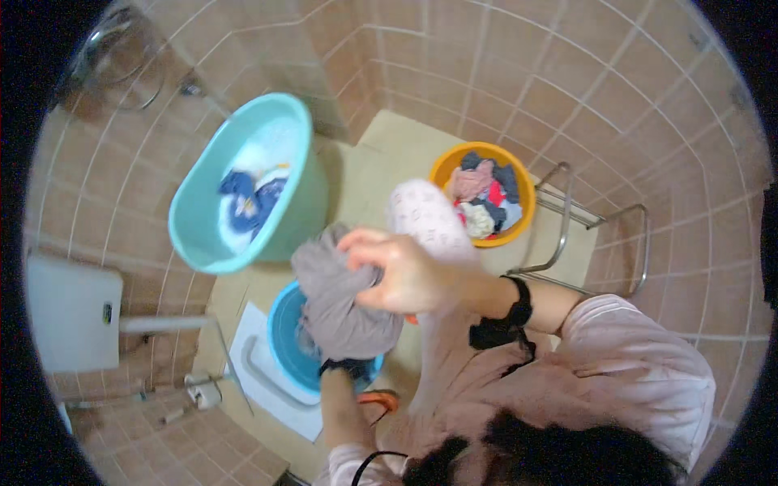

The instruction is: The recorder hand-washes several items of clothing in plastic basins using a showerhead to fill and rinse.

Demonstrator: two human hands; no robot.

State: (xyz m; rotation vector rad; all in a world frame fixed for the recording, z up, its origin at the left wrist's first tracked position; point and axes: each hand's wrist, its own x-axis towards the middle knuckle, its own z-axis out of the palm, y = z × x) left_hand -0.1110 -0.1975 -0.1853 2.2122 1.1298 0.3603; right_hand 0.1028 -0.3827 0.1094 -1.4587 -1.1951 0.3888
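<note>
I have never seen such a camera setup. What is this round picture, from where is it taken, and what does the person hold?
There is no machine here, only a person working by hand. The picture comes from a wide fisheye camera worn on the head and looking down, so lines on the tiled walls look curved and the corners are black.

The right hand grips a crumpled gray cloth above a blue basin. The left forearm enters from below, but its hand is hidden around the cloth and basin, so its grip cannot be told.

Nearby on the pale floor stand a turquoise tub with blue clothing and an orange basin holding mixed clothes.
</note>
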